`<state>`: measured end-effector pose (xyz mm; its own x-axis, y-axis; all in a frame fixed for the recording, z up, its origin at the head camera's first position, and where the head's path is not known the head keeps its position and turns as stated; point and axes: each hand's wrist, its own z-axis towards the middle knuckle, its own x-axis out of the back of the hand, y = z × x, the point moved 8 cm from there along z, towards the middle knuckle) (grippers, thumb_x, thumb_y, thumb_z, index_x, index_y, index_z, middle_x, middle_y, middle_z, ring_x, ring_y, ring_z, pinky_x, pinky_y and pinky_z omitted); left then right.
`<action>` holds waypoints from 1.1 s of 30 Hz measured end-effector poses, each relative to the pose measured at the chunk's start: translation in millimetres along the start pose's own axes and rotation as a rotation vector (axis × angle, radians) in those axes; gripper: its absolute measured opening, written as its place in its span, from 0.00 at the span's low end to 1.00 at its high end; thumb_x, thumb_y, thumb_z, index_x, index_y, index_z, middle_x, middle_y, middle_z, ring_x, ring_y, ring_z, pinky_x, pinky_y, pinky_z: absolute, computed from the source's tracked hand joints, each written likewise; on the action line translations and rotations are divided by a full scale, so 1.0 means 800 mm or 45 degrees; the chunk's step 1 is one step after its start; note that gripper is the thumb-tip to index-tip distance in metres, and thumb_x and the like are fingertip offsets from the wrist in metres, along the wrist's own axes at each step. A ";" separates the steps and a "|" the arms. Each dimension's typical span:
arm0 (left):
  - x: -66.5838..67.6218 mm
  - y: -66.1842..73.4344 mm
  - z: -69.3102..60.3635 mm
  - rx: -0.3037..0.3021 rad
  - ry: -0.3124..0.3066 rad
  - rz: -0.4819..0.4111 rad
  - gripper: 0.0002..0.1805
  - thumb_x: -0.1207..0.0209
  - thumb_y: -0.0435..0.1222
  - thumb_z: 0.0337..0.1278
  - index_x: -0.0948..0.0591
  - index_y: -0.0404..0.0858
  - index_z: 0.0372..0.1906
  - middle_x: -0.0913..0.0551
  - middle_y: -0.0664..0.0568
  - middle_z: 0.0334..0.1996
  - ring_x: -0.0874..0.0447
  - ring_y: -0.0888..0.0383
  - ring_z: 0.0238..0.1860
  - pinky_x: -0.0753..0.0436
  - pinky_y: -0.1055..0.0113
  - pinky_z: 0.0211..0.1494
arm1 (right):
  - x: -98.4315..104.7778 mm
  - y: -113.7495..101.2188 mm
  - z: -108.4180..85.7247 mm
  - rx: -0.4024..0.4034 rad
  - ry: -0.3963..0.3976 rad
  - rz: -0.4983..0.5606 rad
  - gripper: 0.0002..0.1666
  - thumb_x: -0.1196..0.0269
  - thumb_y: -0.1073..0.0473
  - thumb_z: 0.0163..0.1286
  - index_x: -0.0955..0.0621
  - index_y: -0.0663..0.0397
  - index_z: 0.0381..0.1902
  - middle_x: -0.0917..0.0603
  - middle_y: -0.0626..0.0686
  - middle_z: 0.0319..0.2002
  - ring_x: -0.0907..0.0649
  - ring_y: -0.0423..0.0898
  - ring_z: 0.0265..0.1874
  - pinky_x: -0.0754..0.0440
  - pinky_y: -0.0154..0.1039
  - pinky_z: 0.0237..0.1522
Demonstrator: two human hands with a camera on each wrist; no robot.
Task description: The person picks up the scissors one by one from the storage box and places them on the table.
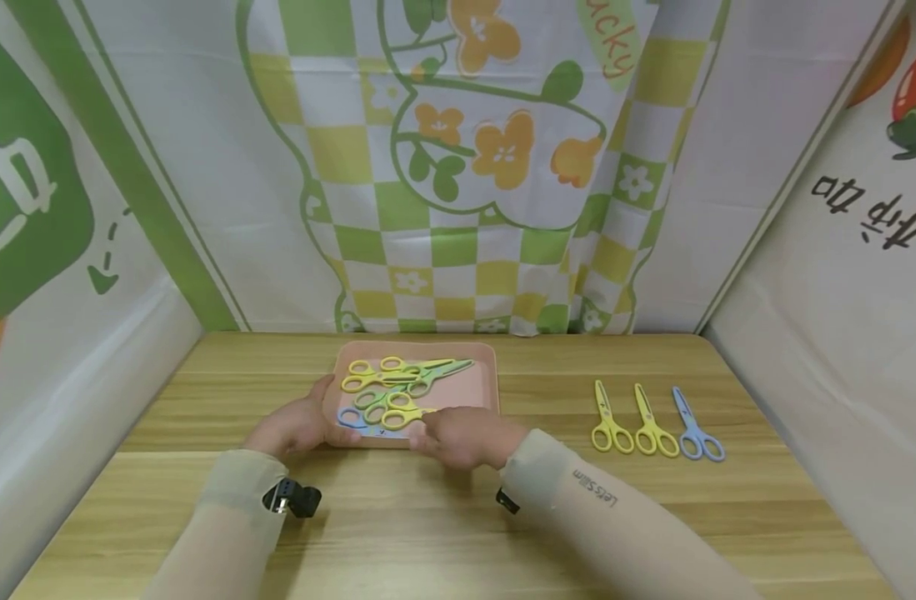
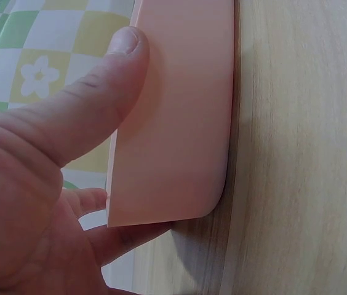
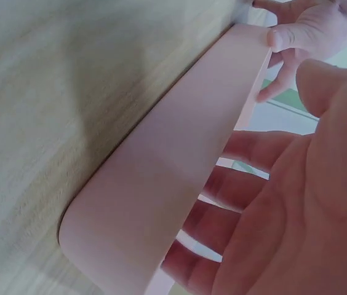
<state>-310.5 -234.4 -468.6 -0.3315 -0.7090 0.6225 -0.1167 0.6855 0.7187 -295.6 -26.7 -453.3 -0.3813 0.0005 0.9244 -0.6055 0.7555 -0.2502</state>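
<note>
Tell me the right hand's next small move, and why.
Probably pinch the nearest yellow scissors with the right hand: its fingers reach over the tray's near rim and partly cover those scissors in the head view, its thumb stands apart from its fingers, and the left hand holds the tray's corner.

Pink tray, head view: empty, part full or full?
Part full. Yellow scissors, green scissors and blue scissors lie inside the pink tray; its floor shows bare toward the right.
</note>
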 end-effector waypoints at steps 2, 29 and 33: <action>-0.001 0.000 0.000 0.003 0.000 -0.003 0.72 0.21 0.46 0.41 0.62 0.29 0.77 0.41 0.17 0.66 0.38 0.27 0.64 0.42 0.37 0.67 | 0.001 0.002 0.001 -0.004 -0.005 -0.027 0.38 0.61 0.36 0.80 0.28 0.57 0.70 0.25 0.54 0.66 0.28 0.48 0.65 0.33 0.44 0.65; 0.001 -0.004 0.002 0.050 0.005 0.038 0.73 0.21 0.50 0.40 0.63 0.31 0.77 0.42 0.18 0.67 0.40 0.26 0.66 0.42 0.36 0.67 | 0.036 0.042 0.043 -0.205 0.014 -0.137 0.19 0.35 0.50 0.68 0.23 0.50 0.19 0.22 0.46 0.24 0.23 0.44 0.31 0.25 0.42 0.48; 0.000 -0.008 0.005 0.078 0.019 0.018 0.74 0.21 0.50 0.38 0.63 0.33 0.78 0.42 0.17 0.67 0.41 0.26 0.66 0.43 0.36 0.68 | 0.034 0.045 0.044 -0.327 0.027 -0.231 0.20 0.28 0.45 0.60 0.22 0.46 0.15 0.18 0.45 0.30 0.21 0.49 0.42 0.32 0.51 0.61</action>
<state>-313.8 -238.0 -474.2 -0.3193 -0.7010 0.6377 -0.1693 0.7043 0.6894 -352.3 -22.1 -447.1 -0.2669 -0.1377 0.9539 -0.4647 0.8855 -0.0022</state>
